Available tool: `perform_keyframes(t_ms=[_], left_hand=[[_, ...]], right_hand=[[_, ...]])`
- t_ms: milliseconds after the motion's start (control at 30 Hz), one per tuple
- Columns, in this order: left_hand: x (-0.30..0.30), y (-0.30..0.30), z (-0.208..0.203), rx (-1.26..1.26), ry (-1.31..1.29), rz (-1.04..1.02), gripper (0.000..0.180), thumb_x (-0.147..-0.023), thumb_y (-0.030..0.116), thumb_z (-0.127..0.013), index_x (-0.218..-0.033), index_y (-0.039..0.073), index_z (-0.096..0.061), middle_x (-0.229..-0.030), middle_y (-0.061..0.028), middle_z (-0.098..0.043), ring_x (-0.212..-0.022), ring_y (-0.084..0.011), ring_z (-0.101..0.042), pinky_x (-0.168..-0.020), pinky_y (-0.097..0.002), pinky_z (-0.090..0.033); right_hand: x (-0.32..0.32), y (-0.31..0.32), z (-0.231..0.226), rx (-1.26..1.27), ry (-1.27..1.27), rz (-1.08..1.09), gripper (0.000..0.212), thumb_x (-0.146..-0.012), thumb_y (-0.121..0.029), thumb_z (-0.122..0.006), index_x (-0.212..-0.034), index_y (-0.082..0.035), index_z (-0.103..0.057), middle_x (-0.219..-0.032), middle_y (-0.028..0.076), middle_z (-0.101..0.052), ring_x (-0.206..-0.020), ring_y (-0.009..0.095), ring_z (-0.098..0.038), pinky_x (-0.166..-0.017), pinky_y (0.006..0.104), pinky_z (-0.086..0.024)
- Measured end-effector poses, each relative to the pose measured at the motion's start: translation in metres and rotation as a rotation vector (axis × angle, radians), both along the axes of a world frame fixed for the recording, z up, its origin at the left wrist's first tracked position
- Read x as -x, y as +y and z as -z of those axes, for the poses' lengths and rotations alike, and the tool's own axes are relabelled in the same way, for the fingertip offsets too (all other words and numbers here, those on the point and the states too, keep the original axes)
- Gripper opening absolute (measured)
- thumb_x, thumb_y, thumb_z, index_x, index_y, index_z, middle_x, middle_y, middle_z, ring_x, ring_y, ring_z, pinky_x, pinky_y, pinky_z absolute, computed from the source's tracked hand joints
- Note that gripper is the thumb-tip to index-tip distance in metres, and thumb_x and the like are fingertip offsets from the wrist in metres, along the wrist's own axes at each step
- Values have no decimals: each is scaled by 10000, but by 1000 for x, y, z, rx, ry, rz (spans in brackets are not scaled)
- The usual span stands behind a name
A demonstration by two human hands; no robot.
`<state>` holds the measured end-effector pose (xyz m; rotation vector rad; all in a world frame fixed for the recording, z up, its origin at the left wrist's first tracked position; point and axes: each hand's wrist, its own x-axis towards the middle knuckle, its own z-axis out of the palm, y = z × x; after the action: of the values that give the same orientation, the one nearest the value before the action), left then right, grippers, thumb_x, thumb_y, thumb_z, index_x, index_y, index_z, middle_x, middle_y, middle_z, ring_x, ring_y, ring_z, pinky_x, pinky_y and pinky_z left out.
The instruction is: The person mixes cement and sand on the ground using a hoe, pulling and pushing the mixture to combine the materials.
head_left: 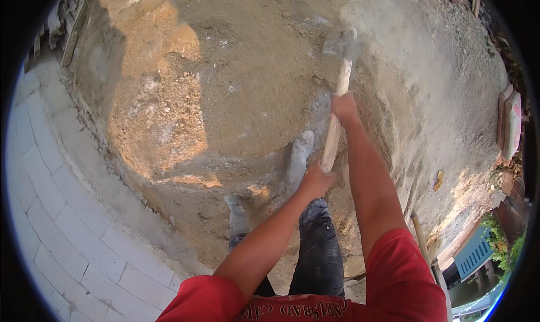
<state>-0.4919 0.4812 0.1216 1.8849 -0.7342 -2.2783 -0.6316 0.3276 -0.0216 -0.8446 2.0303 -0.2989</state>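
Observation:
Both my hands are wrapped round the pale wooden handle of a hoe [332, 141]. My left hand [316, 181] grips it near its close end, and my right hand [344, 108] is closed farther along, toward the head. The grey metal blade [334, 46] is at the far end, against the brown sandy soil [253, 97]; its lower edge blends into the dirt, so I cannot tell how deep it sits. Below the handle is my dust-covered foot [301, 147], with the other foot [238, 215] behind and to the left.
A white block wall [84, 243] curves along the left side. Wood pieces [53, 26] lie at the far left. On the right, a grey dirt slope [450, 97] rises beside a sack [512, 125], a blue slatted object [473, 254] and a wooden pole [421, 235].

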Motion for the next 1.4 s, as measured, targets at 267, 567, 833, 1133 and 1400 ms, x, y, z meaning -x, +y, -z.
perform_keyframes(t_ms=[267, 567, 833, 1133, 1400], left_hand=[[-51, 120, -85, -258, -24, -17, 493, -861, 149, -651, -1267, -38, -444, -628, -70, -543, -439, -169, -536, -380, -332, -449], [-117, 164, -77, -212, 14, 88, 500, -865, 191, -657, -1261, -44, -464, -679, -109, -589, -492, -205, -594, -452, -365, -491], [-307, 88, -139, 37, -55, 425, 542, -827, 281, -696, -1229, -30, -506, -812, -149, -668, -576, -211, -629, -540, -363, -514], [-557, 144, -502, 51, -535, 819, 418, -735, 293, -800, -1066, 73, -673, -799, -163, -698, -746, -335, -691, -705, -419, -527], [-392, 279, -299, 10, -325, 330, 468, -801, 293, -774, -1137, 13, -608, -888, -226, -681, -844, -330, -693, -760, -425, -525]], right_hand=[[-60, 168, -47, -396, -113, 62, 307, -873, -177, -598, -859, 129, -617, -687, 201, -658, -624, 318, -700, -559, 437, -543], [-111, 195, -71, -398, -173, 197, 260, -871, -160, -583, -789, 86, -597, -651, 162, -615, -523, 297, -636, -489, 435, -505], [-247, 192, -118, -199, -517, 623, 138, -925, -112, -511, -852, 4, -498, -666, 108, -510, -519, 243, -532, -496, 399, -495], [-505, 282, -454, -180, -1343, 925, 110, -1004, -101, -540, -1022, -38, -452, -877, 76, -513, -754, 221, -577, -735, 468, -576], [-365, 293, -359, 9, -833, 468, 275, -978, -113, -589, -1103, -74, -347, -807, 59, -521, -575, 141, -564, -515, 307, -517]])
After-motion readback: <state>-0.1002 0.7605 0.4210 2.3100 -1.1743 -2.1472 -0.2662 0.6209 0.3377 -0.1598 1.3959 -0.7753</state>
